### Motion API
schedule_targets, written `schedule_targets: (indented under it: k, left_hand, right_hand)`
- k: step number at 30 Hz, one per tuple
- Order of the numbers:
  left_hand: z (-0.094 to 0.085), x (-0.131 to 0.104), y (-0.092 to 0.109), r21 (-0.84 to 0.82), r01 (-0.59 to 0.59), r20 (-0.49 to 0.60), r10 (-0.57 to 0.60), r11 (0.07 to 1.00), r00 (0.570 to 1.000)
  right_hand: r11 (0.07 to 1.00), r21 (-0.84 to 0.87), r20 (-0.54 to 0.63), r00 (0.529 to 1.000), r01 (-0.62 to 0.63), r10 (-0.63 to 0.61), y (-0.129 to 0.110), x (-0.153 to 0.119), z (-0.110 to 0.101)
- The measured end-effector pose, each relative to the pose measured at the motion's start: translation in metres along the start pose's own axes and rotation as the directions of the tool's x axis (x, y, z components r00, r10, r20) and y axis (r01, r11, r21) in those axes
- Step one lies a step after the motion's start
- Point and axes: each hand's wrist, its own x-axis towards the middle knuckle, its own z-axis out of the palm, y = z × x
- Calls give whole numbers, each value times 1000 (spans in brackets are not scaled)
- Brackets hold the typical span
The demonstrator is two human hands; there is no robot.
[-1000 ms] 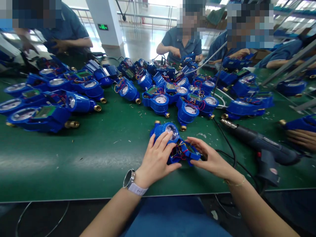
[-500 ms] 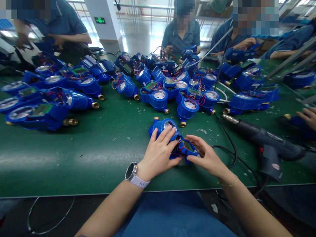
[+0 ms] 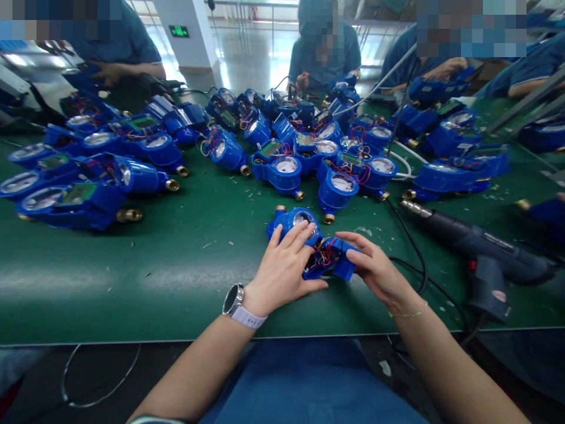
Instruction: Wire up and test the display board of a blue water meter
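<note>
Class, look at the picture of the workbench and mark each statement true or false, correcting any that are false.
1. The left hand lies on a blue meter. True.
2. The right hand is holding the heat gun. False: its fingers are on the meter's blue cover; the heat gun lies on the green table, off to the right.
3. Coloured wires show in the meter under the hands. True.
4. The watch is on the right wrist. False: the watch is on the left wrist.
5. Other meters lie on the table beyond the hands. True.
</note>
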Motion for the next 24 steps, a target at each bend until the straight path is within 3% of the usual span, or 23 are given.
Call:
schedule_targets:
  k: [8, 20, 24]
  left_hand:
    - [-1, 0, 1, -2, -10, 2, 10, 1000, 1000]
    - [3, -5, 1, -10, -14, -24, 14, 1000, 1000]
    - [4, -5, 0, 2, -23, -24, 23, 1000, 999]
  right_hand:
    - [999, 18, 12, 1000, 27, -28, 3, 0, -2]
    - [902, -246, 217, 927, 354, -305, 28, -18, -12]
    - [900, -235, 205, 924, 368, -324, 30, -18, -13]
